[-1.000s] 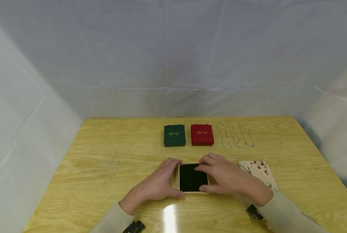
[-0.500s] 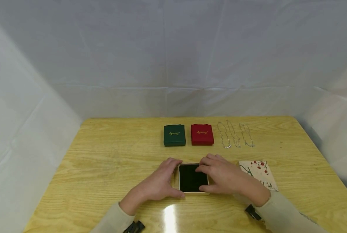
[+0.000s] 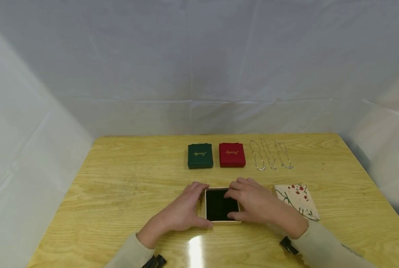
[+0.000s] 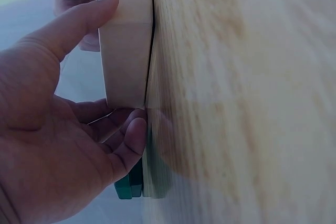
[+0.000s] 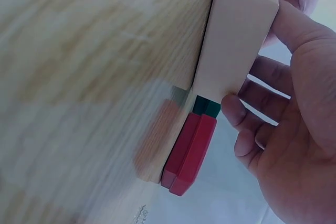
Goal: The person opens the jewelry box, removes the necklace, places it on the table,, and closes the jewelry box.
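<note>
A shallow cream box [image 3: 222, 222] lies without its lid at the middle front, its inside covered by a black pad [image 3: 217, 208]. My left hand [image 3: 181, 213] grips the box's left side, thumb at the near corner and fingers round the far one. From the right, my right hand [image 3: 258, 205] reaches over the rim, its thumb and a finger on the black pad. One fingertip touches the box's outer wall [image 5: 239, 35] in the right wrist view. Beside the right forearm lies a cream lid [image 3: 298, 199] with red flowers and green stems.
Behind the cream box sit a green jewelry box [image 3: 200, 156] and a red jewelry box [image 3: 232, 155], both closed. Several thin silver chains [image 3: 261, 168] lie to their right. White sheeting [image 3: 192, 74] rises behind the wooden table [image 3: 119, 178] and at its sides.
My right hand and forearm have shifted slightly to the left, showing more of the flowered lid. The left hand and the cream box have stayed put.
</note>
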`<state>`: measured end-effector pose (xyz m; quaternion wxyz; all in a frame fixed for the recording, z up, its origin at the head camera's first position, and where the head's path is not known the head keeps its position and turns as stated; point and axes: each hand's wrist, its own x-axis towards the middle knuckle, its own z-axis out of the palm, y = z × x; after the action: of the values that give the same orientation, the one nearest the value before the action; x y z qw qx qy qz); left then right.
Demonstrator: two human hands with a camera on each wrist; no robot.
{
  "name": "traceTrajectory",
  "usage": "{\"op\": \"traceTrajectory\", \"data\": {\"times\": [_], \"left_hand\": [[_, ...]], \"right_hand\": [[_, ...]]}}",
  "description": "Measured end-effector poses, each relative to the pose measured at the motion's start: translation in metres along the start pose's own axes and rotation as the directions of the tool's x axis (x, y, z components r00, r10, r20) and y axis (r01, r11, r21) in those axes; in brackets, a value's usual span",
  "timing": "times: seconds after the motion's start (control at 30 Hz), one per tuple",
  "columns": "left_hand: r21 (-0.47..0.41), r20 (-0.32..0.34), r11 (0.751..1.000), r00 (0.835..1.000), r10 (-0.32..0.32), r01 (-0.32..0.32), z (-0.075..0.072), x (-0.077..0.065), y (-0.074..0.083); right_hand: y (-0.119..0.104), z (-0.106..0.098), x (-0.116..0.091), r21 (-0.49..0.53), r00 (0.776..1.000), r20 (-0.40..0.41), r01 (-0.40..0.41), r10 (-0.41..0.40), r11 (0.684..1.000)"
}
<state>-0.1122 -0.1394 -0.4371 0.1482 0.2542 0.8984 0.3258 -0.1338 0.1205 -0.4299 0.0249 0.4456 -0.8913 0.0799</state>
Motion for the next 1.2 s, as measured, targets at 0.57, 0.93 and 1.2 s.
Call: {"op": "traceTrajectory", "data": {"times": [0.57,0.93,1.2], "left_hand": [[0.001,-0.021,1.000,1.000,-0.009,0.009,0.001,-0.001,0.000],[-0.015,-0.004,1.000,1.000,-0.022,0.022,0.001,-0.001,0.000],[-0.028,0.003,0.999,1.000,-0.022,0.022,0.000,-0.001,0.000]], "right_hand": [[0.006,-0.020,-0.014,0.076,0.995,-0.060,-0.074,0.078,0.994],[0.031,-0.034,-0.047,0.114,0.984,-0.053,-0.163,0.170,0.980],[0.050,-0.042,-0.078,0.134,0.962,0.044,-0.274,0.271,0.952]]}}
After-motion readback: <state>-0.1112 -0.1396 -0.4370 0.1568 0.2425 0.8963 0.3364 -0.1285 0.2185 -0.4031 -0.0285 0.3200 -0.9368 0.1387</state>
